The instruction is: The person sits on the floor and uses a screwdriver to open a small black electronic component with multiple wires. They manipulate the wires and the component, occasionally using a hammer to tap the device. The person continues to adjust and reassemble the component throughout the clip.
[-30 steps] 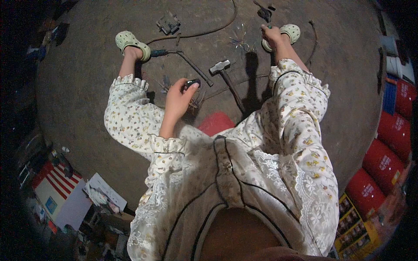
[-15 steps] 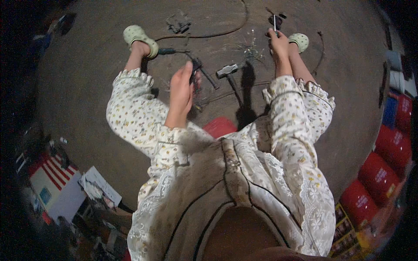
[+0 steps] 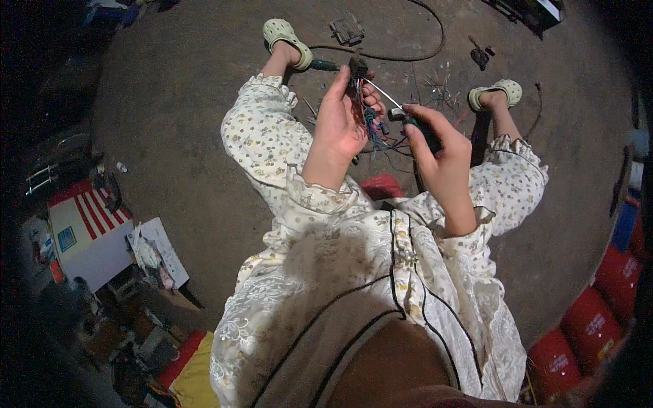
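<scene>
My left hand (image 3: 335, 129) is closed around a dark wiring connector (image 3: 358, 66), holding it up between thumb and fingers. A bundle of coloured wires (image 3: 371, 124) hangs from the connector past my fingers. In my right hand (image 3: 443, 148) is a screwdriver, its dark green handle mostly covered by my fingers. The thin bright screwdriver shaft (image 3: 385, 94) slants up and left toward the connector; whether the tip touches it I cannot tell. A hammer head (image 3: 396, 114) shows on the floor behind my right fingertips, with its handle largely hidden.
Wire scraps (image 3: 441, 90) lie beyond my right hand. A grey metal part (image 3: 347, 31), a long cable (image 3: 401, 60) and a green-handled tool (image 3: 323, 65) are near my left shoe. A small black part (image 3: 480, 58) lies near my right shoe. Red sacks (image 3: 592, 319) stand at right.
My right hand has come back from the far right with the screwdriver, now beside my left hand. My left hand has turned palm up, showing the connector and wires. The view has shifted.
</scene>
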`<action>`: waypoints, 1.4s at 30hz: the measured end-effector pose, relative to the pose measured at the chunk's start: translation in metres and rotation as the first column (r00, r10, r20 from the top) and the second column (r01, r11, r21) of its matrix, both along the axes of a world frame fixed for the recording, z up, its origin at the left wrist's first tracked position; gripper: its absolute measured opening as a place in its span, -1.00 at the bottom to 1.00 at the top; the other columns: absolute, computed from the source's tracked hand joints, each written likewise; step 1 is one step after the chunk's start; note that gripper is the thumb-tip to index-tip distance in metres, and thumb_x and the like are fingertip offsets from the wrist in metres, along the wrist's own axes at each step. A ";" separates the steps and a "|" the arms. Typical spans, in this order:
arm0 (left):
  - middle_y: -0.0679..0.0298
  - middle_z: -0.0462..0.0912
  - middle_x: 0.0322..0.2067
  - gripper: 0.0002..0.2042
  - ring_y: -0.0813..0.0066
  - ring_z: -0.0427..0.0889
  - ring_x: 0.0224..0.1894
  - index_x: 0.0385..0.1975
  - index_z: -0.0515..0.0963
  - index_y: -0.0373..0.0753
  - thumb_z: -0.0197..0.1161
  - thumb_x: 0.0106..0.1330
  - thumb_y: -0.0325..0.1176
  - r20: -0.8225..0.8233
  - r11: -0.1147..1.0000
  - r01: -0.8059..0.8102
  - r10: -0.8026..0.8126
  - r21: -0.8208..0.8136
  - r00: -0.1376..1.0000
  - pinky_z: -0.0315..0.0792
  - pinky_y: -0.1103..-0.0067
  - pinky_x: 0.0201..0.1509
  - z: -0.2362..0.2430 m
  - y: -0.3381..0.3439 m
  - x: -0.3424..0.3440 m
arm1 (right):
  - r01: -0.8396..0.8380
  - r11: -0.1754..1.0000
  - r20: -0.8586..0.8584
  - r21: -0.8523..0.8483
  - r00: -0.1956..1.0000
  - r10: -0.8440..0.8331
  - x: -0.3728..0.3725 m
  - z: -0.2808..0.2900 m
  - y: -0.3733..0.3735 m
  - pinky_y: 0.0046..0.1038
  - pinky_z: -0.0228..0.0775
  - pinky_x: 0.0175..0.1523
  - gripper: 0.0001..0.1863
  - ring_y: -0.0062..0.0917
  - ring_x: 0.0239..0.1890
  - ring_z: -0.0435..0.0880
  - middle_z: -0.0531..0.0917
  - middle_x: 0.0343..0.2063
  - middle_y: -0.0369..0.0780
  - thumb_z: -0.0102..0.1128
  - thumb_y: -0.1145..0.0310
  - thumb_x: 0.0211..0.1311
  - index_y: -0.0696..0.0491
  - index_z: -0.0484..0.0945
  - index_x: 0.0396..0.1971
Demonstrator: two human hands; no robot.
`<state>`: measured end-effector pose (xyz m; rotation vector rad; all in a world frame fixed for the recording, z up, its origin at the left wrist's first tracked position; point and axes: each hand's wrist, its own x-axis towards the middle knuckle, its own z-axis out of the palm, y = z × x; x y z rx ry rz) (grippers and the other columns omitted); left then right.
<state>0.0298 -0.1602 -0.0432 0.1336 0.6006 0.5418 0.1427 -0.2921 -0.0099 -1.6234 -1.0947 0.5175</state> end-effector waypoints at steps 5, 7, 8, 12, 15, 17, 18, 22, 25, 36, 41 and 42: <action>0.43 0.34 -0.58 -0.63 0.57 0.35 -0.52 -0.31 0.39 -0.23 -0.03 0.33 0.01 0.025 0.999 -0.003 0.002 0.035 1.000 0.29 0.62 -0.46 0.014 -0.006 -0.001 | -0.011 0.995 0.128 0.096 0.992 -0.001 -0.008 0.005 0.000 -0.50 0.43 -0.32 -0.76 -0.37 -0.42 0.64 0.63 -0.38 -0.11 0.17 0.50 0.08 0.12 0.56 -0.20; 0.43 0.34 -0.58 -0.63 0.57 0.35 -0.52 -0.30 0.38 -0.23 -0.03 0.33 0.01 0.030 0.999 0.018 -0.019 0.036 0.999 0.29 0.61 -0.47 0.011 -0.006 -0.004 | -0.018 0.997 0.138 0.073 0.990 0.008 -0.010 0.011 -0.003 -0.49 0.42 -0.34 -0.75 -0.37 -0.43 0.63 0.62 -0.39 -0.11 0.18 0.50 0.07 0.11 0.57 -0.19; 0.43 0.34 -0.58 -0.63 0.56 0.35 -0.52 -0.29 0.38 -0.23 -0.04 0.34 0.01 0.032 0.999 0.029 -0.030 0.036 0.999 0.29 0.61 -0.47 0.010 -0.006 -0.005 | -0.015 0.998 0.147 0.065 0.989 0.005 -0.011 0.014 -0.004 -0.49 0.42 -0.34 -0.75 -0.37 -0.43 0.63 0.62 -0.39 -0.11 0.18 0.50 0.07 0.11 0.57 -0.19; 0.41 0.35 -0.59 -0.63 0.55 0.35 -0.53 -0.29 0.39 -0.26 -0.01 0.33 -0.01 -0.020 0.995 -0.026 0.028 0.095 0.999 0.30 0.60 -0.47 0.021 -0.011 -0.002 | 0.008 0.996 0.210 0.091 0.977 -0.027 -0.010 0.014 -0.005 -0.49 0.41 -0.37 -0.74 -0.36 -0.46 0.62 0.62 -0.41 -0.12 0.19 0.51 0.05 0.09 0.57 -0.20; 0.35 0.39 -0.61 -0.61 0.55 0.37 -0.56 -0.27 0.43 -0.35 0.04 0.32 -0.05 0.001 0.996 -0.055 0.055 0.076 0.998 0.35 0.58 -0.44 0.021 -0.012 -0.002 | 0.004 0.995 0.231 0.096 0.973 -0.026 -0.009 0.017 -0.006 -0.49 0.41 -0.38 -0.74 -0.35 -0.48 0.60 0.61 -0.42 -0.13 0.19 0.52 0.04 0.08 0.57 -0.20; 0.35 0.40 -0.61 -0.61 0.55 0.37 -0.57 -0.27 0.43 -0.35 0.05 0.31 -0.06 -0.003 0.995 -0.054 0.054 0.082 0.999 0.36 0.58 -0.44 0.021 -0.013 -0.002 | -0.002 0.996 0.227 0.087 0.974 -0.018 -0.009 0.018 -0.007 -0.48 0.40 -0.40 -0.73 -0.36 -0.49 0.59 0.60 -0.44 -0.14 0.19 0.52 0.04 0.07 0.57 -0.19; 0.35 0.40 -0.61 -0.61 0.55 0.38 -0.57 -0.27 0.43 -0.35 0.05 0.31 -0.06 -0.007 0.995 -0.054 0.054 0.086 0.998 0.36 0.58 -0.44 0.021 -0.013 -0.002 | -0.004 0.996 0.225 0.087 0.974 -0.016 -0.010 0.018 -0.007 -0.48 0.39 -0.41 -0.73 -0.36 -0.50 0.59 0.60 -0.45 -0.15 0.19 0.52 0.03 0.07 0.57 -0.19; 0.35 0.40 -0.61 -0.61 0.55 0.38 -0.58 -0.27 0.43 -0.36 0.05 0.31 -0.06 -0.012 0.995 -0.046 0.047 0.088 0.999 0.36 0.58 -0.44 0.019 -0.013 -0.001 | -0.004 0.999 0.253 0.052 0.967 -0.010 -0.009 0.019 -0.009 -0.47 0.36 -0.45 -0.71 -0.37 -0.54 0.56 0.56 -0.50 -0.17 0.20 0.52 0.02 0.04 0.57 -0.18; 0.36 0.40 -0.61 -0.61 0.56 0.39 -0.58 -0.27 0.42 -0.36 0.06 0.31 -0.05 -0.005 0.995 -0.042 0.043 0.086 0.999 0.36 0.58 -0.45 0.019 -0.013 0.000 | 0.010 1.000 0.275 0.028 0.961 -0.017 -0.009 0.019 -0.010 -0.45 0.34 -0.47 -0.70 -0.36 -0.57 0.54 0.53 -0.55 -0.18 0.21 0.51 0.01 0.02 0.57 -0.18; 0.38 0.38 -0.62 -0.60 0.60 0.37 -0.57 -0.27 0.42 -0.34 0.09 0.29 -0.03 -0.066 0.994 -0.046 0.053 0.104 0.996 0.35 0.62 -0.44 0.015 -0.014 0.000 | -0.013 0.996 0.310 -0.084 0.950 0.038 -0.009 0.023 -0.013 -0.54 0.40 -0.36 -0.70 -0.42 -0.46 0.61 0.60 -0.42 -0.13 0.16 0.60 0.03 0.10 0.57 -0.17; 0.39 0.39 -0.64 -0.61 0.62 0.37 -0.59 -0.32 0.46 -0.33 0.10 0.28 -0.03 -0.198 0.961 -0.087 0.142 0.262 0.970 0.34 0.65 -0.46 0.016 -0.020 0.000 | -0.020 0.997 0.357 -0.074 0.933 0.045 -0.010 0.024 -0.011 -0.49 0.39 -0.41 -0.70 -0.36 -0.51 0.59 0.58 -0.48 -0.16 0.19 0.56 0.01 0.07 0.57 -0.19; 0.39 0.39 -0.64 -0.62 0.62 0.37 -0.59 -0.33 0.47 -0.33 0.10 0.28 -0.04 -0.196 0.956 -0.101 0.159 0.277 0.968 0.33 0.65 -0.46 0.015 -0.020 0.001 | -0.009 0.998 0.387 -0.061 0.922 0.032 -0.013 0.020 -0.010 -0.44 0.38 -0.45 -0.71 -0.33 -0.54 0.57 0.55 -0.53 -0.18 0.21 0.52 -0.01 0.05 0.57 -0.19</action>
